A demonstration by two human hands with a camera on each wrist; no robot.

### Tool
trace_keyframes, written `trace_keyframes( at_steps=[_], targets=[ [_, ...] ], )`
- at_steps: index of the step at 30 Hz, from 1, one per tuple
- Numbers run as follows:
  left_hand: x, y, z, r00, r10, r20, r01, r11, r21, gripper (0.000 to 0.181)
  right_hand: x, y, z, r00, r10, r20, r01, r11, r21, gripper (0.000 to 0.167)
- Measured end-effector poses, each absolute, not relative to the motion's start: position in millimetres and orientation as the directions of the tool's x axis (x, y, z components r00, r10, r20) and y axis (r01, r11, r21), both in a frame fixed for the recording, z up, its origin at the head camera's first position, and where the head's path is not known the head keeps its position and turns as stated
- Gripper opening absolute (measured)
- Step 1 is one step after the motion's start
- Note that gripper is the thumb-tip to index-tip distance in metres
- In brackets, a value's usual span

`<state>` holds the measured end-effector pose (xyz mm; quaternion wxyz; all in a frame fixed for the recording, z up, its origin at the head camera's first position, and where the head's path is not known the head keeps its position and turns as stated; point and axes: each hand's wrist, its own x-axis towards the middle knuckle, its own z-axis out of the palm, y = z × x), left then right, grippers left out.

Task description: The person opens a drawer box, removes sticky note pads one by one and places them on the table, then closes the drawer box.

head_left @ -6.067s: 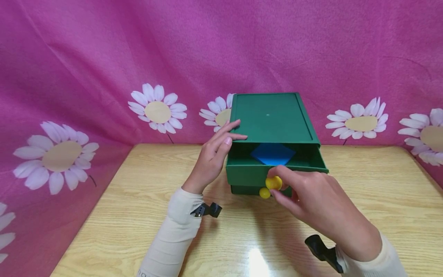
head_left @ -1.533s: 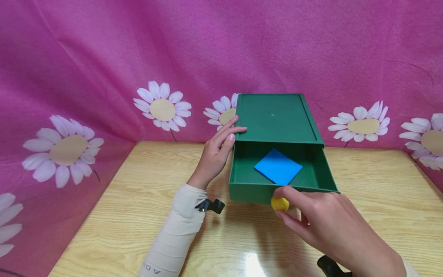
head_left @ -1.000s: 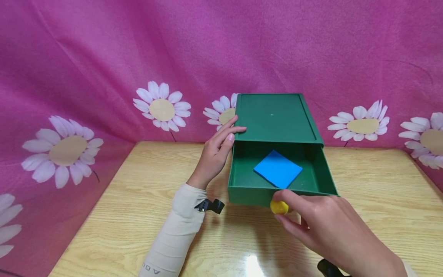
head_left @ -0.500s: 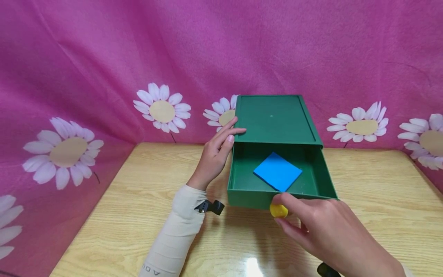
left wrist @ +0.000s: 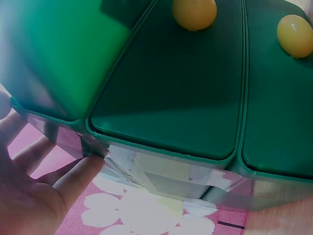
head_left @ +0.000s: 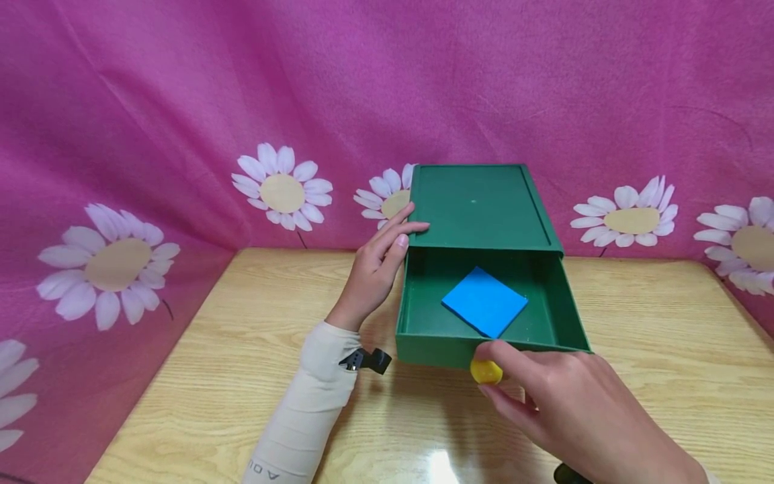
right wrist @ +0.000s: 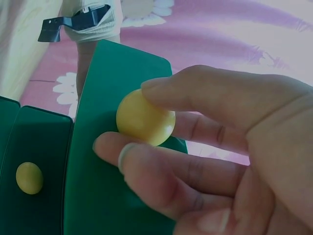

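A green drawer cabinet stands on the table, its top drawer pulled well out towards me. Flat inside that drawer lies a blue square, turned cornerwise. My right hand pinches the drawer's round yellow knob between thumb and fingers, also plain in the right wrist view on the knob. The left hand rests against the cabinet's left side, with fingertips over its top edge. In the left wrist view, that hand has its fingers spread along the cabinet's side.
Lower drawers with yellow knobs sit beneath the pulled-out one, pushed in. The wooden table runs up to a pink cloth with white flowers behind the cabinet. Black wrist cameras stick out at the cuffs.
The right hand has drawn the top drawer further out towards me, bringing the blue square into full view. In the last half second it barely moves. The left hand stays on the cabinet.
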<state>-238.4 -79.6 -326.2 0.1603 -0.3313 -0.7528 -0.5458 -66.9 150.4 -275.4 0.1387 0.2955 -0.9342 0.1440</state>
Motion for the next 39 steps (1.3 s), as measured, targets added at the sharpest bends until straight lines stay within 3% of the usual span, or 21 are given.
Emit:
trace_keyframes(
  at_steps=[14, 28, 39],
  targets=[
    [-213.2, -76.4, -297.1, -0.751, 0.325, 0.575, 0.646, 0.184, 0.741, 0.034, -65.0, 151.0, -276.6, -0.797, -0.503, 0.334, -0.579, 0.794, -0.187, 0.043],
    [-212.6, -76.3, -299.2, -0.745, 0.331, 0.579, 0.651, 0.174, 0.739, 0.035, -61.8, 151.6, -278.6, -0.767, -0.508, 0.391, -0.611, 0.764, -0.207, 0.039],
    [-214.7, -77.5, -301.6, -0.745, 0.325, 0.583, 0.653, 0.177, 0.736, 0.035, -61.0, 154.0, -276.3, -0.792, -0.503, 0.347, -0.594, 0.767, -0.242, 0.041]
  ],
)
